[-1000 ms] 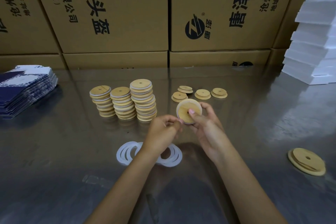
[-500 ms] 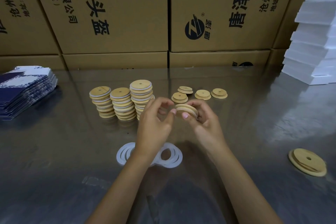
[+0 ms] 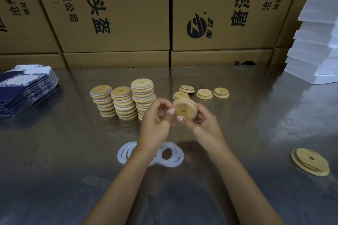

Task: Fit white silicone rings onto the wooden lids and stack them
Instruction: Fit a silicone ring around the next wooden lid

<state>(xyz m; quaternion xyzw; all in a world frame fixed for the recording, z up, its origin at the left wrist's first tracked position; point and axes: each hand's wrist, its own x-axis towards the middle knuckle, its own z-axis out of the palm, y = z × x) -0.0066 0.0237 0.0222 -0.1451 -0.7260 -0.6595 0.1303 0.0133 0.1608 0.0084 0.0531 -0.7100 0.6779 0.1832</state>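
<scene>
While the right hand (image 3: 199, 124) grips a lid (image 3: 184, 108) by its rim, thumb near the centre hole and fingers curled behind, the disc stands nearly on edge above the counter (image 3: 54, 151), its broad face turned toward the camera and slightly left. Its axis through the hole therefore runs roughly level, toward the person, and a round disc has no long axis to speak of. Held so, the edge groove is exposed all round, which I judge suits seating a ring.

Just beside it, the left hand (image 3: 155, 120) has its fingers curled, thumb and fingertips close to the lid's left edge. Whether it pinches a ring there I cannot tell; the spot is blurred.

Loose rings (image 3: 173, 157) lie flat on the counter directly under the wrists, near enough to reach without shifting. Behind the hands stand 3 stacks (image 3: 122, 102) of ringed lids, side by side and touching or nearly so, probably kept close so each finished lid can be dropped on top. To their right, 4 bare lids (image 3: 204, 94) lie flat in a loose group, likely the waiting supply. 1 more lid, or perhaps 2 overlapped, lies well apart at the near right (image 3: 310, 163).
</scene>
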